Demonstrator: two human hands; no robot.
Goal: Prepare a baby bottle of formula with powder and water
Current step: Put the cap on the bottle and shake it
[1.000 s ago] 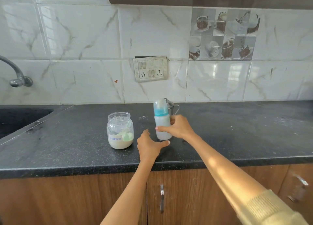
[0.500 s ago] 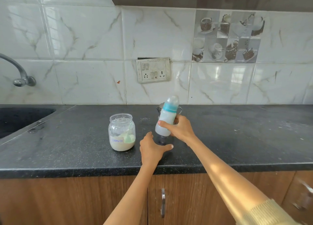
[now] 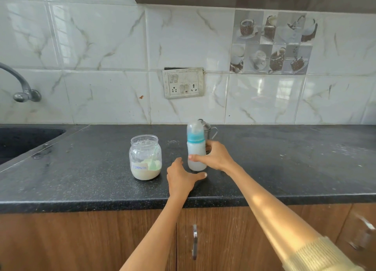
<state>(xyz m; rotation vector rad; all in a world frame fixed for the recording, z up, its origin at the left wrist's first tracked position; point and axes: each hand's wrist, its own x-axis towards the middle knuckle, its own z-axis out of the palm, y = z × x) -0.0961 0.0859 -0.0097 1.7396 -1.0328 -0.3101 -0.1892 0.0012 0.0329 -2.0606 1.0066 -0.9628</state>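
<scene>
Your right hand [image 3: 215, 156] is gripping the capped baby bottle [image 3: 196, 148] of cloudy liquid, upright on the dark table [image 3: 284, 158], in front of a steel cup [image 3: 209, 131]. Your left hand [image 3: 181, 179] is resting flat beside it, fingers spread. The open formula jar [image 3: 145, 157] is standing just left.

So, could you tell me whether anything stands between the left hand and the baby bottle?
Nothing visible does. The left hand rests open on the counter just before the baby bottle, which the right hand grips.
</scene>
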